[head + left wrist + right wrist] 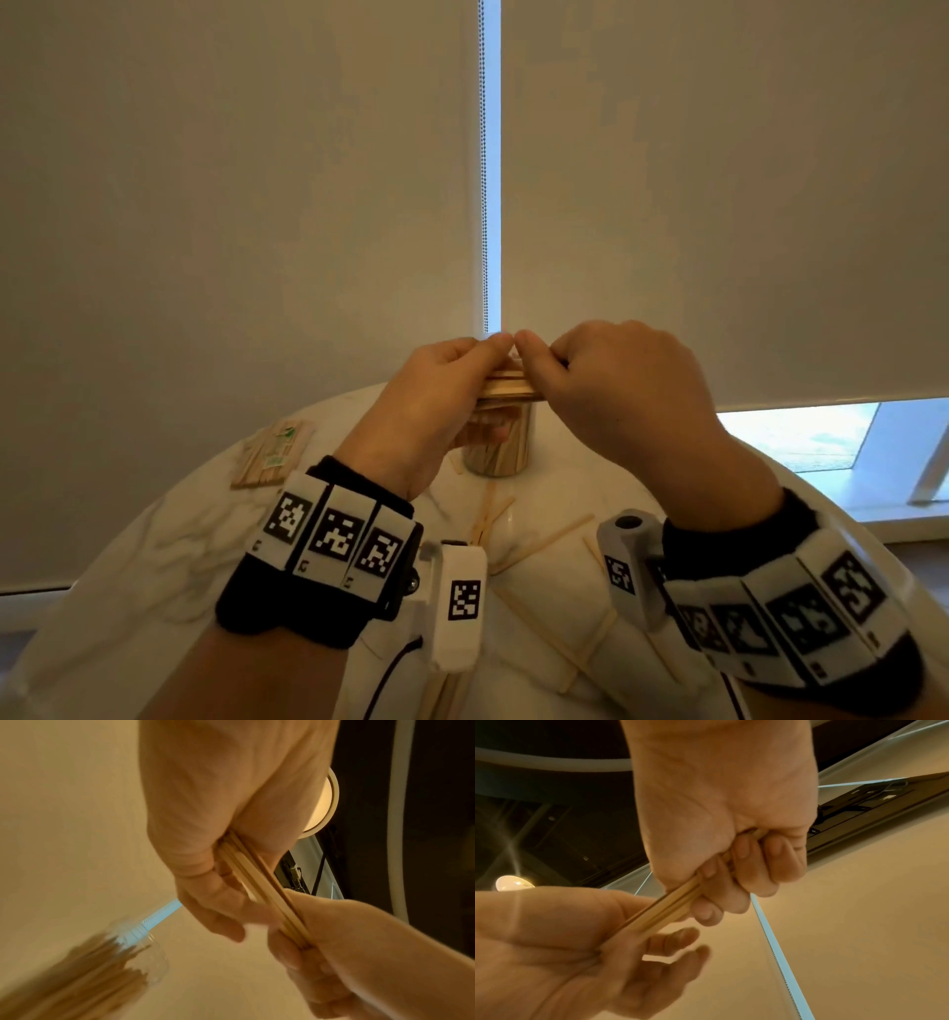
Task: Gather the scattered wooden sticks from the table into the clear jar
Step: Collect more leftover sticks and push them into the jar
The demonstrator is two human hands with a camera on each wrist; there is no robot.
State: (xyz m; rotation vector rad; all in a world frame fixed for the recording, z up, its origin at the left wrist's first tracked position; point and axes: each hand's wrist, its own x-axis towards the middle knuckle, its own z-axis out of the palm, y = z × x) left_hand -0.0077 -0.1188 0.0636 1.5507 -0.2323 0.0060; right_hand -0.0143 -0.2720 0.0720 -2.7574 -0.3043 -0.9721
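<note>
Both hands hold one bundle of wooden sticks [511,386] level in the air, above the clear jar [497,446]. My left hand [452,380] grips the bundle's left end between thumb and fingers. My right hand [606,375] has its fingers curled round the right end. The wrist views show the bundle [267,892] [664,912] running between the two palms. The jar [85,977] is packed with sticks and stands on the white marble table [154,565]. Several loose sticks [544,545] lie scattered on the table near me.
A flat pack of sticks [274,452] with a green label lies at the table's back left. Grey roller blinds [257,205] with a bead chain [482,154] hang behind the table. A window sill [821,442] shows at right.
</note>
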